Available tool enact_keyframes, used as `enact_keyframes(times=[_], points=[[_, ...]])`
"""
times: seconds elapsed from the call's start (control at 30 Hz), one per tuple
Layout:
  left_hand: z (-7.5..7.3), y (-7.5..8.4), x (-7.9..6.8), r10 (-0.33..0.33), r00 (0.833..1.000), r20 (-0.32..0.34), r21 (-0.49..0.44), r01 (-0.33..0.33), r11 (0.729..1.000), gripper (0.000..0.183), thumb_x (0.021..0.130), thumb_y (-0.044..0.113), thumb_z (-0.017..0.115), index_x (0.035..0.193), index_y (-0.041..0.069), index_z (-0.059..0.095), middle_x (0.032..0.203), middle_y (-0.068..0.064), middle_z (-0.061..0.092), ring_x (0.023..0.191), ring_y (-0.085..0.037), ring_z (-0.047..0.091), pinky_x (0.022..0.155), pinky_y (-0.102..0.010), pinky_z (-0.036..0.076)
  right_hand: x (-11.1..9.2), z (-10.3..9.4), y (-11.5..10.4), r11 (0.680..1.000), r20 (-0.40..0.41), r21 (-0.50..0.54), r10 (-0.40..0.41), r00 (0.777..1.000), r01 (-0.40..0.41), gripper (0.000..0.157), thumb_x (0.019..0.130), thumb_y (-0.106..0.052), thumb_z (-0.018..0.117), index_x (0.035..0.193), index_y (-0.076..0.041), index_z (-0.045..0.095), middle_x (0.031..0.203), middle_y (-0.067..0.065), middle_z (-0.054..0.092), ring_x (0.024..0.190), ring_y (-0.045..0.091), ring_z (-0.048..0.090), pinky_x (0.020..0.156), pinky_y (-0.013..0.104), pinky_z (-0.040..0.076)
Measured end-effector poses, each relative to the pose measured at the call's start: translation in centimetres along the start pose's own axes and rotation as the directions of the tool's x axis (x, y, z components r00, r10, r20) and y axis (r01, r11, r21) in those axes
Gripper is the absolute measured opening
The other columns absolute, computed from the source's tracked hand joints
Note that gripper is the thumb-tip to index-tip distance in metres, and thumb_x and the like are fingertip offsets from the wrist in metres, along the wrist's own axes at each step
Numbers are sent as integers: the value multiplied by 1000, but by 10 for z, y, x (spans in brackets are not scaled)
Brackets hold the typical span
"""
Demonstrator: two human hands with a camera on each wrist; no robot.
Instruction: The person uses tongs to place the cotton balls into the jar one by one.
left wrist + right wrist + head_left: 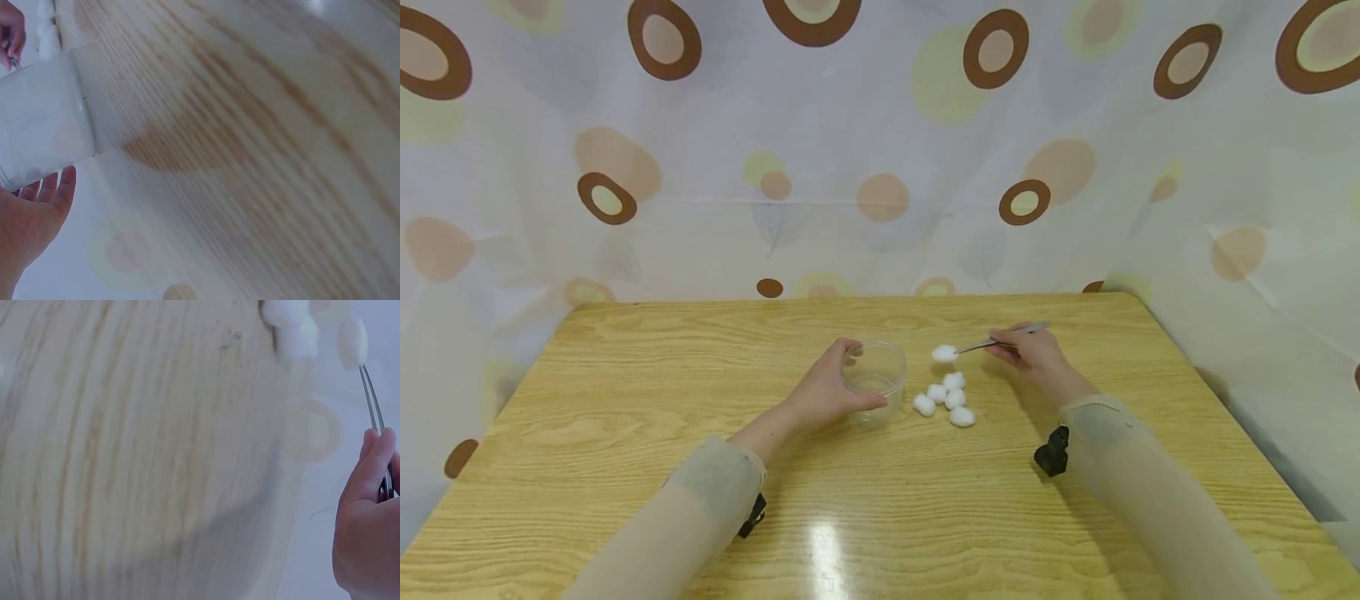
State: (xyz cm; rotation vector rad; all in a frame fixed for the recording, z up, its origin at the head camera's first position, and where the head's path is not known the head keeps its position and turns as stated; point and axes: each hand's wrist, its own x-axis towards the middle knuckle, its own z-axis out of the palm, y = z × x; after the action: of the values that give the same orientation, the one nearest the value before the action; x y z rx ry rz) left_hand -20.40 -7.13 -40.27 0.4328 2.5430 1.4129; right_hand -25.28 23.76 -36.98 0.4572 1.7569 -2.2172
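Note:
My left hand (831,390) grips a clear round plastic tub (883,383) from its left side, thumb in front and fingers round the back. In the left wrist view the tub (47,119) shows its see-through wall beside the fingers. My right hand (1033,354) holds metal tweezers (981,344), pinched between thumb and fingers. At their tips hangs a white cotton ball (945,354), seen clear of the table in the right wrist view, where the tweezers (371,400) point up at it. Several more cotton balls (955,399) lie in a loose cluster just right of the tub.
The wood-grain table (625,392) reaches back to a patterned curtain (820,167), which also runs along both sides. A black wrist camera (1052,452) sits on the right sleeve, another (752,515) under the left one.

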Motion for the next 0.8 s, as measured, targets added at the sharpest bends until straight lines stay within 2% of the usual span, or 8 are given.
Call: enact_keyframes(times=[0.4, 0.5, 0.67, 0.73, 0.8], points=[[-1, 2, -1, 5, 1000, 11, -10, -5, 1000, 84, 74, 31, 79, 139, 8, 31, 144, -10, 38, 134, -29, 37, 100, -45, 42, -8, -1, -13, 997, 72, 60, -51, 996, 47, 12, 93, 3, 51, 83, -4, 49, 72, 4, 65, 66, 11, 67, 65, 16, 54], [-2, 1, -1, 0, 1000, 15, -13, 0, 1000, 84, 75, 32, 79, 140, 8, 31, 144, -10, 37, 134, -29, 36, 99, -44, 43, -11, 2, -17, 993, 91, 106, -53, 994, 44, 14, 92, 2, 51, 81, -5, 47, 73, 4, 66, 66, 12, 67, 65, 17, 54], [-2, 2, -1, -1, 1000, 16, -12, 1, 1000, 83, 75, 30, 79, 139, 8, 31, 144, -10, 38, 134, -29, 37, 100, -45, 42, -16, 12, -25, 990, 115, 142, -42, 993, 25, 14, 94, 0, 49, 86, -6, 40, 72, 4, 65, 67, 12, 67, 66, 17, 54], [-1, 3, -1, -2, 1000, 16, -11, 2, 1000, 84, 75, 30, 79, 139, 7, 31, 144, -10, 38, 134, -29, 37, 101, -45, 42, -19, 18, -27, 991, 130, 132, -45, 991, 28, 12, 94, 0, 49, 84, -5, 44, 72, 3, 65, 68, 12, 67, 67, 17, 54], [-1, 3, -1, -3, 1000, 14, -13, 3, 1000, 84, 75, 30, 79, 139, 7, 31, 144, -10, 38, 134, -29, 37, 101, -45, 41, -22, 24, -28, 993, 151, 115, -58, 987, 41, 17, 94, 0, 49, 78, -5, 52, 72, 4, 65, 68, 12, 67, 68, 17, 54]])
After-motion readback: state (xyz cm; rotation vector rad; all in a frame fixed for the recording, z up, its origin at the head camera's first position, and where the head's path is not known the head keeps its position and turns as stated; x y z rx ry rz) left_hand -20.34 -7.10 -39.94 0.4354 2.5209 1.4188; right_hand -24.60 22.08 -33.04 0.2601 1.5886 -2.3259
